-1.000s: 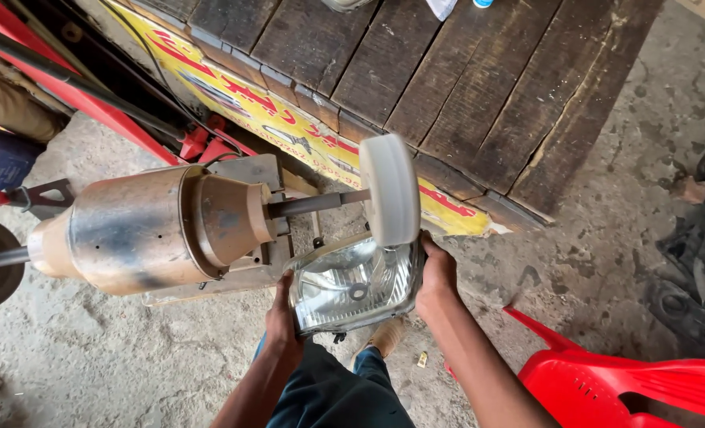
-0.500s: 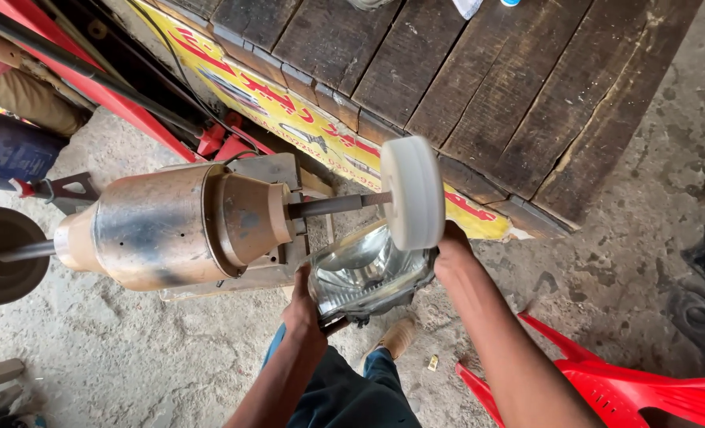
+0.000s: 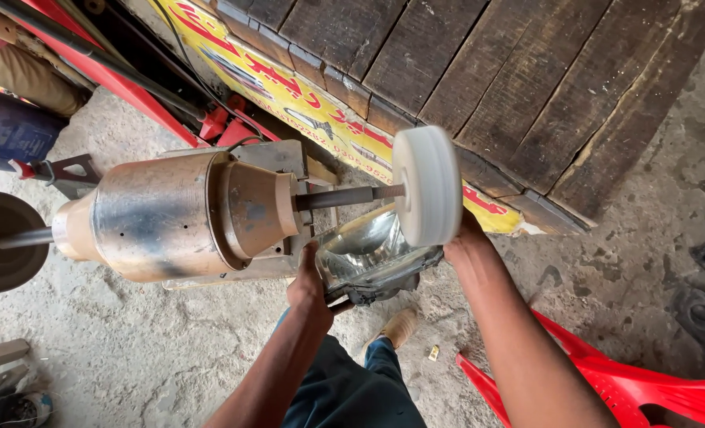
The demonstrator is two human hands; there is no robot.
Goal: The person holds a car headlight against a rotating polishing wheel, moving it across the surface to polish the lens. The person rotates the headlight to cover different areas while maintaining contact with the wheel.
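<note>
Gripping a headlight (image 3: 368, 257) at the frame's centre, both hands press it up against the white wheel (image 3: 426, 186). Left hand (image 3: 311, 287) clasps its left edge; right hand (image 3: 465, 242) holds the right edge, partly hidden behind the wheel. A shaft (image 3: 344, 196) joins the wheel to the motor (image 3: 170, 214) at left. Red chair (image 3: 630, 388) sits lower right.

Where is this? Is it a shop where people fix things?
Probably a small, rough workshop. A motor-driven polishing machine spins a white buffing wheel, both hands press a vehicle headlamp against it, and the concrete floor is bare and dusty.
</note>
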